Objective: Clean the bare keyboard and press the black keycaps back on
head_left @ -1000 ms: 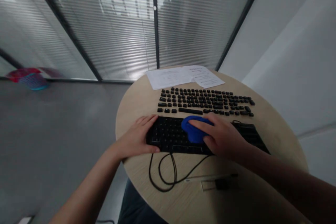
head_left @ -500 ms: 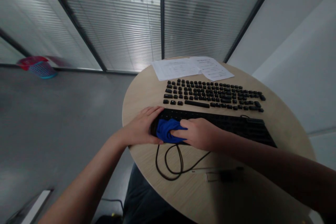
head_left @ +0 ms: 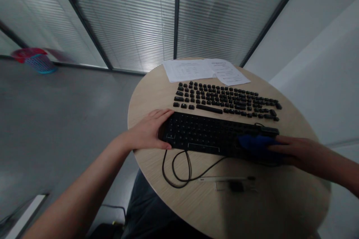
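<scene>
A black keyboard base (head_left: 196,131) with its keycaps off lies flat on the round wooden table (head_left: 179,213). My left hand (head_left: 147,130) grips its left end, the thumb on the front edge and the fingers at the back corner. Over the right part of the base, my right hand (head_left: 298,151) presses a bunched blue cloth (head_left: 256,147) onto it. The cloth covers part of the base there. Behind the base, loose black keycaps (head_left: 210,109) stand in rows laid out like a keyboard.
Printed papers (head_left: 190,70) lie at the table's far edge. A looped black cable (head_left: 182,185) runs in front of the base. Near it are a thin pen-like tool (head_left: 224,178) and a small dark item (head_left: 236,186). A red and blue basket (head_left: 42,62) stands on the floor.
My right hand has swept the blue cloth from the left end of the keyboard base to its right part, uncovering the left side. My left hand keeps its grip.
</scene>
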`<state>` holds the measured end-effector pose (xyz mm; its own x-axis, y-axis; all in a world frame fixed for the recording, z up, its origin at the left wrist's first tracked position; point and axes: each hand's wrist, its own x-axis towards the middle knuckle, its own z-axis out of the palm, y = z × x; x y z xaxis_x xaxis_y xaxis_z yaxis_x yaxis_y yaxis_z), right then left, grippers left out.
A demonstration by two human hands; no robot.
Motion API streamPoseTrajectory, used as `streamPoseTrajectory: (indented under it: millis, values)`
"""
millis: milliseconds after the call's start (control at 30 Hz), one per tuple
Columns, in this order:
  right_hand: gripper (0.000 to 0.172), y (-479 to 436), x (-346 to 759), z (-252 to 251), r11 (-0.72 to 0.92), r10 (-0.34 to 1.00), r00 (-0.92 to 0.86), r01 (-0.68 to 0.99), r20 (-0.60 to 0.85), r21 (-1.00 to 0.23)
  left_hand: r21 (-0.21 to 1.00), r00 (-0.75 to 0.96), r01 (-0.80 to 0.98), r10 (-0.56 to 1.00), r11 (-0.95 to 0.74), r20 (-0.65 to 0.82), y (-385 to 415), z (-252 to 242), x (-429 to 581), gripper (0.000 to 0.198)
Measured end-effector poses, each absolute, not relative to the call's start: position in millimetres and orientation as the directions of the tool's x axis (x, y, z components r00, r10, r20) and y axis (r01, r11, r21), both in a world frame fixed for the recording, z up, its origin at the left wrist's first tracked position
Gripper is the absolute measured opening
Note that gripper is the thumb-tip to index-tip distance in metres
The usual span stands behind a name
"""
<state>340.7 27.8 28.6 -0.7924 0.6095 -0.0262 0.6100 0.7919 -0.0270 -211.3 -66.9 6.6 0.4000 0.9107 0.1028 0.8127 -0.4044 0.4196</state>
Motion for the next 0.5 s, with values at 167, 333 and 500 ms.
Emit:
streamPoseTrajectory:
  millis: [167, 333, 500]
  values:
    - [0.034, 36.3, 311.4, 81.4, 0.787, 0.595, -0.793, 0.608, -0.132, -0.108, 0.416, 0.401, 0.811, 0.909, -0.411, 0.115, -66.1, 4.6, -213.6, 0.121]
    - [0.039, -1.9, 142.6, 104.8, 0.886, 0.462, -0.884, 0.464, 0.070, 0.016, 0.409, 0.392, 0.818, 0.913, -0.404, 0.118, -64.7, 3.0, -216.6, 0.119]
    - [0.036, -24.6, 31.2, 60.5, 0.922, 0.376, -0.920, 0.383, 0.115, 0.049, 0.401, 0.350, 0.834, 0.925, -0.379, 0.146, -60.1, -5.6, -226.3, 0.115]
